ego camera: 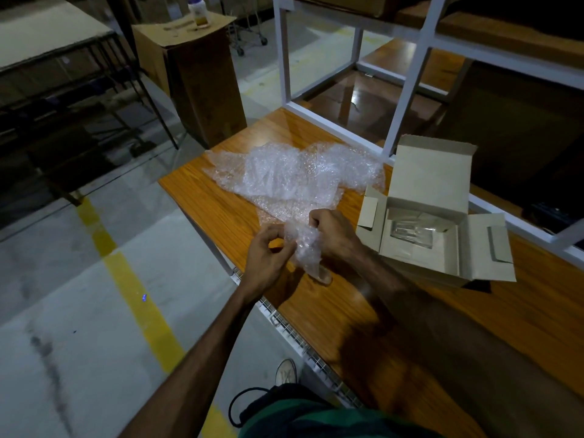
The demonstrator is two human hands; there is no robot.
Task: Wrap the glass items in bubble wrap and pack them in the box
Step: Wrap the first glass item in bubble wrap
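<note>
Both my left hand [268, 251] and right hand [331, 232] pinch bubble wrap [294, 175] around one item; a glass piece [410, 232] already sits in the box [436, 216]; more wrapping remains

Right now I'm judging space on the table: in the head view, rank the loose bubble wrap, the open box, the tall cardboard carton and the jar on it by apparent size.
1. Loose bubble wrap and open box: look alike
2. Tall cardboard carton, though farther away
3. Jar

Clear bubble wrap [294, 175], grey-brown cardboard box [436, 216], orange wood-grain table [316, 311], yellow-striped grey floor [94, 279].
</note>
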